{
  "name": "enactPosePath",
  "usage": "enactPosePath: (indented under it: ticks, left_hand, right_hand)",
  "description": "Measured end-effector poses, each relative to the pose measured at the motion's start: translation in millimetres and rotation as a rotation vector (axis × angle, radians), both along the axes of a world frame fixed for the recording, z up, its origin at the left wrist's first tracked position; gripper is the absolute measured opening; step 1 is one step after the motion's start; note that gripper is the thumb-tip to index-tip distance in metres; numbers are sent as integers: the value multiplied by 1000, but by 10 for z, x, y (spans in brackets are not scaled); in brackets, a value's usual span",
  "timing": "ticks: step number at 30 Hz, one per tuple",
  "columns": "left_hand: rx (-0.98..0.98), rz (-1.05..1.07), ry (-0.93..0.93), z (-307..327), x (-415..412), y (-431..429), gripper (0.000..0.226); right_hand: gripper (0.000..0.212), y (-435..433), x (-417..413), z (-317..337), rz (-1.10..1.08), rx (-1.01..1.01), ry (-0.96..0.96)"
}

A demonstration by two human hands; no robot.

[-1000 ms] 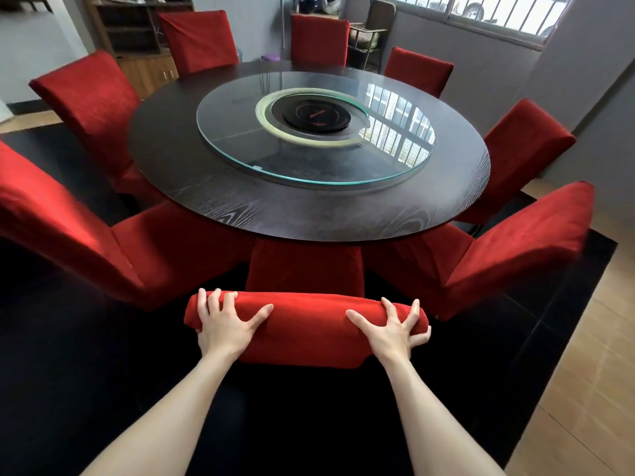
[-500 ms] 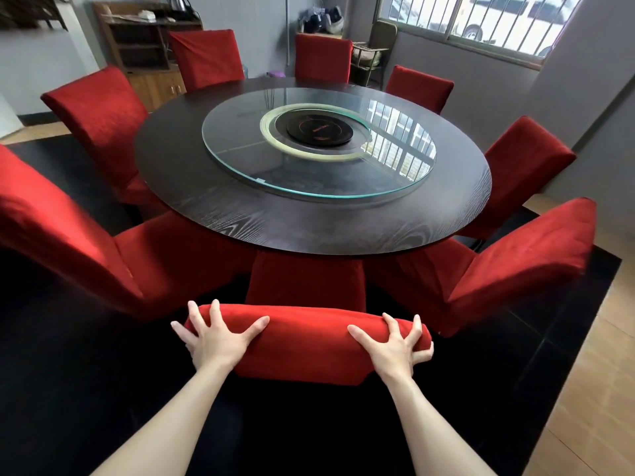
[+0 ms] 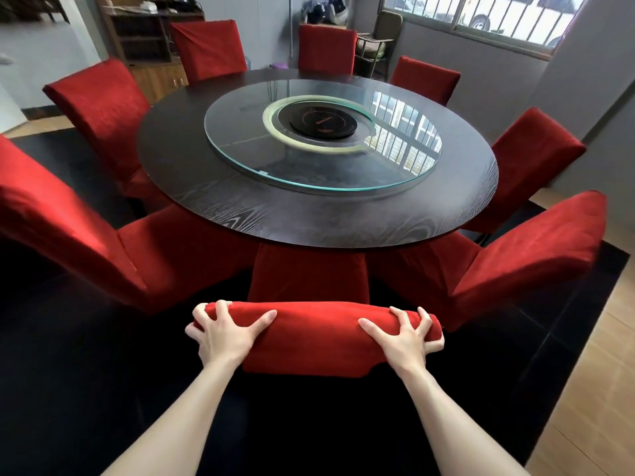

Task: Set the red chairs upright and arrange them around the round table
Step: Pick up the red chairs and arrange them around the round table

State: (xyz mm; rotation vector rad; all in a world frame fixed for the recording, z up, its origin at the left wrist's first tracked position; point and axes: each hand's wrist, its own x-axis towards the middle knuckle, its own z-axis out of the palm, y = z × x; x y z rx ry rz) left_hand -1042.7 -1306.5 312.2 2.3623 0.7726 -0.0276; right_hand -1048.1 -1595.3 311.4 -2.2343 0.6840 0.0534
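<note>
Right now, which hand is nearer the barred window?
Right. The right hand grips the chair back at its end toward the window; the left hand grips the opposite end.

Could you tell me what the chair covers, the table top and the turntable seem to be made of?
Chair covers: red velvety fabric, going by the soft nap and sheen. Table top: dark wood or veneer, matt, with pale grain lines. Turntable: clear glass, with a greenish edge and window reflections.
</note>
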Motion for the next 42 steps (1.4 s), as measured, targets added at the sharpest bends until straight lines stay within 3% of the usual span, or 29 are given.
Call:
enactPosePath:
  ticks: [42]
  left_hand:
    - [-78, 5, -20, -43, 21, -93, 100]
  right_hand:
    - [88, -104, 40, -22, 11, 2, 6]
